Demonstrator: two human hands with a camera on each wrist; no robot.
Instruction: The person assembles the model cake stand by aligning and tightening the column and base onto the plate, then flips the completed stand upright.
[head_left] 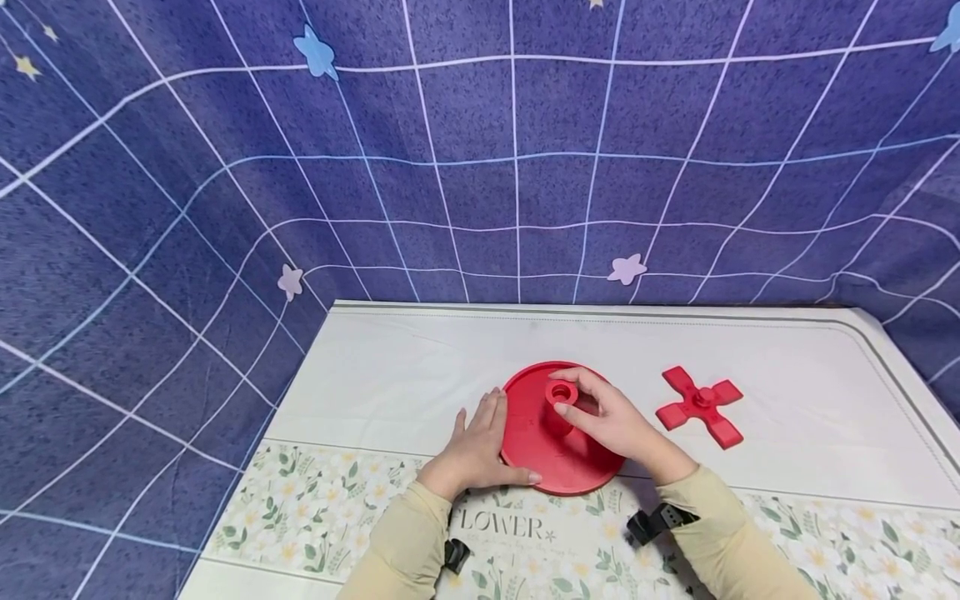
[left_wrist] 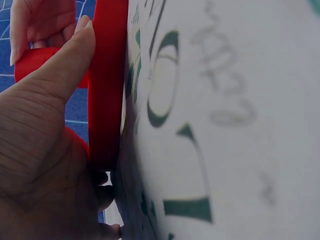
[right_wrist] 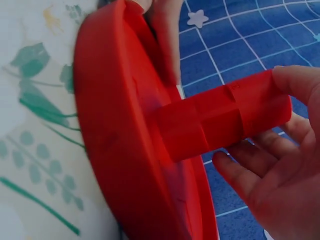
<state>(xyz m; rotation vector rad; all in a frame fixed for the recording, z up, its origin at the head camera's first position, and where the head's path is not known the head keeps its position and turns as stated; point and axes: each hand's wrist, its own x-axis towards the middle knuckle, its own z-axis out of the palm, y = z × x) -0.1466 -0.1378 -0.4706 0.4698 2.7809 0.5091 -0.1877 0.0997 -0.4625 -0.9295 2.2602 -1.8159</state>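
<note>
A red round tray-like base (head_left: pixel 525 450) with a low raised rim lies on the table. From its middle rises a red hollow post (head_left: pixel 558 421), upright, with stepped seams along its side (right_wrist: pixel 220 117). My right hand (head_left: pixel 611 421) grips the post near its top between thumb and fingers. My left hand (head_left: pixel 476 450) rests against the left of the base, fingers straight along the rim and thumb stretched over the front edge. In the left wrist view the thumb (left_wrist: pixel 67 65) lies against the rim.
Right of the base lies a red cross-shaped piece (head_left: pixel 703 398) with four flat arms and a round knob at its centre. The white tablecloth (head_left: pixel 420 350) has a flowered band and lettering in front. A blue gridded curtain (head_left: pixel 480 192) hangs behind and at the left.
</note>
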